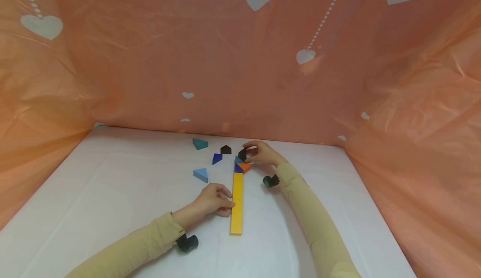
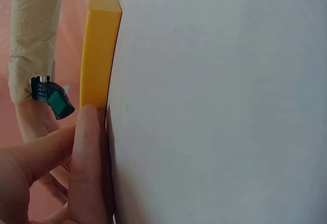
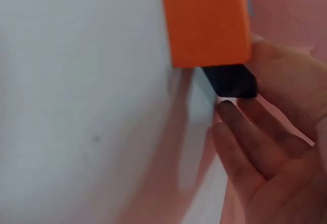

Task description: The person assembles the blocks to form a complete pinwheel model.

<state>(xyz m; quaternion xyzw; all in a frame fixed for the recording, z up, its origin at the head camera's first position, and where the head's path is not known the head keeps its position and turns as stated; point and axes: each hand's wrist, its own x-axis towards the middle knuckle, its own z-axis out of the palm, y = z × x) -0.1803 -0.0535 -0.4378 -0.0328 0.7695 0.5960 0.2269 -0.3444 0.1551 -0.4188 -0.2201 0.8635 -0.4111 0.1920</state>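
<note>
A row of yellow blocks [image 1: 237, 211] runs lengthwise on the white table. Against its left side lie the fingertips of my left hand [image 1: 210, 199]; the left wrist view shows a fingertip touching the yellow bar [image 2: 98, 55]. At the row's far end sit a dark blue triangular block [image 1: 238, 169], an orange triangular block [image 1: 246, 167] and a light blue piece [image 1: 238, 159]. Just beyond them my right hand [image 1: 266, 154] pinches a black block [image 1: 242, 155] between thumb and fingers. Up close, the orange block [image 3: 207, 22] partly hides the black one [image 3: 230, 81].
Left of the row's far end lie a teal block [image 1: 200, 144], a black five-sided block [image 1: 226, 150], a blue block [image 1: 217, 158] and a light blue triangular block [image 1: 201, 174]. An orange curtain [image 1: 225, 61] with hearts encloses the table [image 1: 112, 194] behind and at both sides.
</note>
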